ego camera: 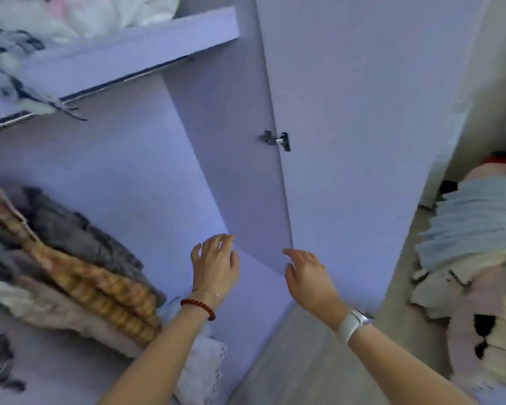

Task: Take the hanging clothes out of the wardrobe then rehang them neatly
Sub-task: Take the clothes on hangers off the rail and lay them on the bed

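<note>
The pale lilac wardrobe (146, 171) stands open in front of me. Its metal hanging rail (105, 86) runs under the upper shelf, and one black-and-white patterned garment (9, 80) hangs at its left end. My left hand (215, 264) is raised inside the wardrobe's right part with fingers loosely spread, holding nothing. My right hand (307, 276) hovers by the lower edge of the open door (362, 141), fingers relaxed and empty. A stack of folded clothes (70, 270) with a yellow-orange piece lies low on the left.
White bedding or clothes (100, 13) fill the top shelf. A door hinge (276, 139) sits mid-height. A heap of blue, cream and pink clothes (476, 264) lies outside on the right. White lacy fabric (205, 369) lies at the bottom by my left forearm.
</note>
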A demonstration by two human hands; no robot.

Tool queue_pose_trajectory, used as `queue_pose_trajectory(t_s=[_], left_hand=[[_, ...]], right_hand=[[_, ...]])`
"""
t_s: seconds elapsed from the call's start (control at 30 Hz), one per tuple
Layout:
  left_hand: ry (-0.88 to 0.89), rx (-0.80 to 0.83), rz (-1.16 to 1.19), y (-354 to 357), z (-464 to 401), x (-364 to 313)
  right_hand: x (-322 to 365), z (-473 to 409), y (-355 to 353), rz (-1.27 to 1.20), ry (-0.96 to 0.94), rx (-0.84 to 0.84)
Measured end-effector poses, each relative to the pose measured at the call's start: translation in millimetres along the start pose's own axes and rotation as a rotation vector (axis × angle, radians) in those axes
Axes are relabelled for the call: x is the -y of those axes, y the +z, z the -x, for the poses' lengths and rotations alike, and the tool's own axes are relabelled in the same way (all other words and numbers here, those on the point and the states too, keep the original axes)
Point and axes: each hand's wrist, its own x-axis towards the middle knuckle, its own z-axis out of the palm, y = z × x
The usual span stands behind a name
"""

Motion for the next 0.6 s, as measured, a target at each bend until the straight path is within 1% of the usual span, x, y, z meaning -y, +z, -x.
queue_pose_trajectory(t_s=[0.13,0.27,0.4,0.47,0.6], left_hand=[[-0.193,-0.124,-0.091,-52,5,82],[-0.324,-0.265,-0.205,-89,9,135],[-0.527,-0.405,-0.315,-113,1,179],[-0.654,-0.393,-0.271,-124,-5,196],[-0.875,-0.331,-0.059,-134,-21,225]], right_hand=[[80,-38,46,-0.055,-0.186,0.137],[143,-66,78,-0.093,-0.368,0.264],[194,-99,104,-0.144,-0.513,0.361],[214,-114,116,-0.189,-0.54,0.424],[242,-144,137,-0.264,-0.574,0.518]])
